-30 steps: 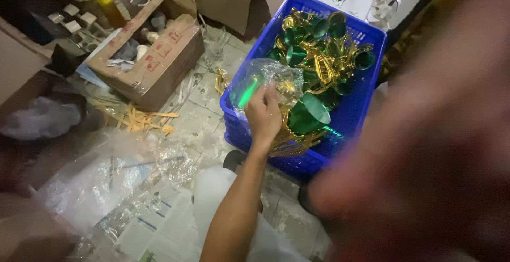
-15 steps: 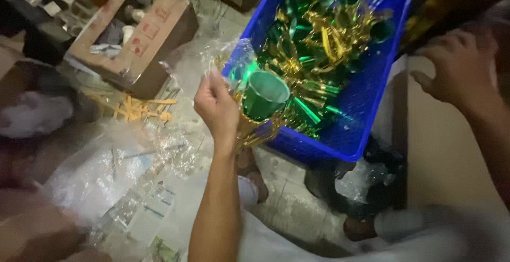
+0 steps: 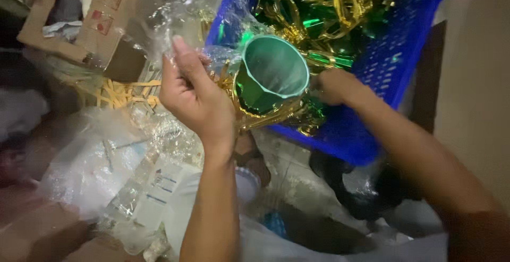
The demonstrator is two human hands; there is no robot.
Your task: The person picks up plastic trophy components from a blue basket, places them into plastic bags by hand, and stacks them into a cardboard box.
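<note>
My left hand (image 3: 194, 94) grips a shiny green cup with gold handles (image 3: 268, 78), and a clear plastic bag (image 3: 180, 17) is pinched between its fingers. My right hand (image 3: 334, 85) touches the cup's far side, at the near edge of a blue plastic crate (image 3: 393, 65). Several more green and gold trophy cups (image 3: 329, 1) fill the crate. The cup's mouth faces the camera and is empty inside.
An open cardboard box (image 3: 90, 23) stands at the upper left. Clear plastic bags (image 3: 101, 161) and printed paper sheets (image 3: 159, 187) cover the floor at lower left. Loose gold strips (image 3: 125, 93) lie beside the box. A pale wall or panel (image 3: 478, 81) runs along the right.
The left hand lifted the green cup out of the crate and drew it closer. The right hand came down from the right side and reached the cup.
</note>
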